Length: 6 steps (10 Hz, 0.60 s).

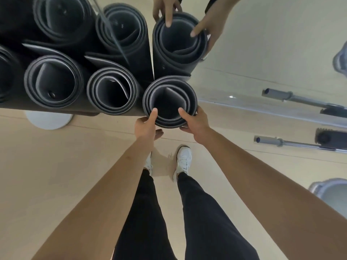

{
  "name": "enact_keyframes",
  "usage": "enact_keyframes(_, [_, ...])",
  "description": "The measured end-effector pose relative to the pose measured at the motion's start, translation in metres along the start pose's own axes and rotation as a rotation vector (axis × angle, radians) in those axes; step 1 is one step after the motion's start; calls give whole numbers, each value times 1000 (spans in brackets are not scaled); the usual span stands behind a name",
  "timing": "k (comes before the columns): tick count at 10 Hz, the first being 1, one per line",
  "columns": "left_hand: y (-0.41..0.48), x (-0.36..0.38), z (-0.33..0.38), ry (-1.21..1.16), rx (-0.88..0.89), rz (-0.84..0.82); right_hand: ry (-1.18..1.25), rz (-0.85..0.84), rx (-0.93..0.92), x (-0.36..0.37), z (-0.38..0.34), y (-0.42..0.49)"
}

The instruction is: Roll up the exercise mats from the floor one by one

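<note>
A rolled dark grey exercise mat [170,85] stands upright against a mirror wall, and I look down into its open top. My left hand [148,126] grips its near left rim with the thumb hooked inside the roll. My right hand [195,122] grips the near right rim the same way. Two more rolled mats [112,111] [53,61] stand upright to its left in a row. The mirror repeats the held mat [180,53] and both hands above it.
A white round base [48,120] sits on the pale wood floor [65,166] under the left mats. A barbell [293,143] lies on the floor at the right, with its reflection above. A grey metal object [330,190] shows at the right edge. My white shoes [184,160] stand below the mat.
</note>
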<state>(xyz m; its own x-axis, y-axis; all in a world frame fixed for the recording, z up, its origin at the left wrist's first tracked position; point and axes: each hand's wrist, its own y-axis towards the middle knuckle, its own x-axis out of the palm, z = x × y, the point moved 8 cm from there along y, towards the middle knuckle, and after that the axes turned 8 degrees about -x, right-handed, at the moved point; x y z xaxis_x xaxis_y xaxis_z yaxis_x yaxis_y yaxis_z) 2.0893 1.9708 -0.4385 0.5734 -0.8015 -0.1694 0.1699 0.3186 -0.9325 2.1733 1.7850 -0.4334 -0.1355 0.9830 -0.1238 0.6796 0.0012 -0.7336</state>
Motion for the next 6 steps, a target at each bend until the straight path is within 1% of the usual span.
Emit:
enact_keyframes(2, [-14,-12,-3,-59,-19,-87,50,-17,89,-24,16,-23])
enact_keyframes(3, [-25,-21,-6,-48,-49,-118,83,-13,122,-32,19,-42])
enact_keyframes(4, [-41,-29,-8,3,-49,-131,101,-5,125,-35,17,-57])
enact_keyframes(5, [-63,-38,-14,34,-47,-132,70,-2,116,-40,13,-74])
enact_keyframes(6, [-80,-47,-21,33,-30,-99,26,-1,105,-46,13,-82])
